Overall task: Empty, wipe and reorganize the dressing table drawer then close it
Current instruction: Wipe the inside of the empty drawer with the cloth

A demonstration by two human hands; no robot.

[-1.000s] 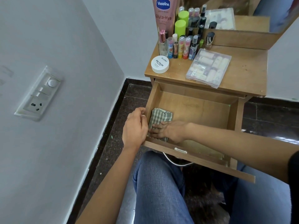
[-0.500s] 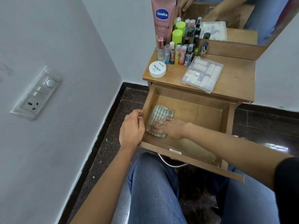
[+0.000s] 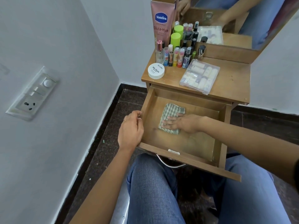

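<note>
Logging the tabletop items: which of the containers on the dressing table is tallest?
The pink Vaseline tube at the back left corner; it rises well above the green-capped bottle and the small vials beside it.

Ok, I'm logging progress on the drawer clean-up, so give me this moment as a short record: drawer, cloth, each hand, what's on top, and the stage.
drawer: pulled open, holding only the cloth
cloth: checked, folded, flat on the drawer floor, left of middle
right hand: flat on the cloth, fingers straight, pressing it
left hand: grips the drawer's left wall, fingers curled over the rim
tabletop: Vaseline tube, small bottles, white jar, clear pouch
stage: wiping; refilling and closing not yet done
</note>
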